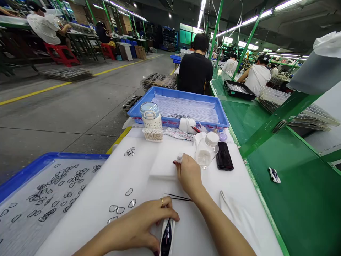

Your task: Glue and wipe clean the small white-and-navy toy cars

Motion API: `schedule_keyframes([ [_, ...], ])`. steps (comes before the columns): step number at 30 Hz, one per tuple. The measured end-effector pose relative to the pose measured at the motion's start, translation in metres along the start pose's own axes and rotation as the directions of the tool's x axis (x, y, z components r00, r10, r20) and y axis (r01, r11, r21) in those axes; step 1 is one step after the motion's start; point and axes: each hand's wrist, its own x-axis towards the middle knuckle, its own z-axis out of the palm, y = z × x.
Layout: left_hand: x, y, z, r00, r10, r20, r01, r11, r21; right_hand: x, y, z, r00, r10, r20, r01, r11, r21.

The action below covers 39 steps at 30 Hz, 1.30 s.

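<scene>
My left hand is closed, thumb and fingers on either side of a glossy dark oblong piece with white edges, near the table's front. My right hand is closed in a pinch on a small whitish thing, too small to name, above a white sheet. Black tweezers lie between the two hands. Several thin dark oval rings rest on the white table cover left of my left hand. Just beyond my right hand stands a clear bottle with a white cap.
A phone, cotton swabs and a lidded cup sit near a blue tray. Another blue tray with rings is at left. A green post rises at right beside the green belt. Co-workers sit ahead.
</scene>
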Motion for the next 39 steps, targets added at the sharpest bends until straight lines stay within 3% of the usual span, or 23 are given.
schedule_keyframes([
  [24,0.0001,-0.0023,0.0025,1.0,-0.01,0.011,0.01,1.0,0.017,0.0001,-0.0002,-0.0052,0.999,0.042,0.008,-0.042,0.999,0.004],
  [31,-0.0001,0.0014,-0.0006,0.999,-0.023,0.029,0.022,0.999,0.039,-0.0044,-0.0044,-0.0105,0.998,-0.056,0.02,0.056,0.998,-0.003],
  [39,-0.0017,-0.0031,0.002,1.0,-0.009,0.023,0.008,0.999,0.044,-0.0059,-0.0027,-0.0054,0.998,-0.057,-0.022,0.057,0.998,0.001],
])
